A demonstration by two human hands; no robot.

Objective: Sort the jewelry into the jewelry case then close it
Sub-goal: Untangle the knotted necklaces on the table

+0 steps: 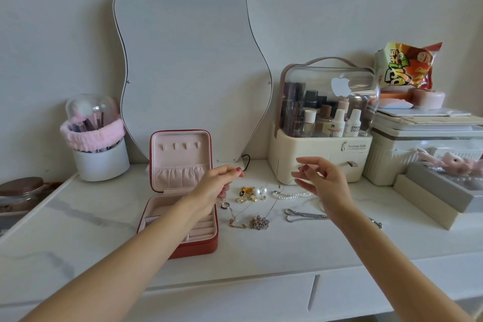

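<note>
The red jewelry case (206, 246) lies open on the white tabletop, its pink lid (180, 157) standing upright. Loose jewelry lies to its right: a ring (225, 205), gold earrings and pearl studs (252, 193), a pearl bracelet (290, 195), a gold necklace (236, 225), a flower pendant (259, 223) and a heavy silver chain (304, 215). My left hand (217, 188) and my right hand (321, 183) hover above this pile. Each pinches thumb to forefinger on a very thin chain necklace (294, 181), which is barely visible.
A wavy mirror (193, 60) leans on the wall behind the case. At the left stands a brush holder with a pink band (96, 144). A cosmetics organiser (324, 123) and storage boxes (428, 154) fill the right side. Drawer fronts run along the table's front edge.
</note>
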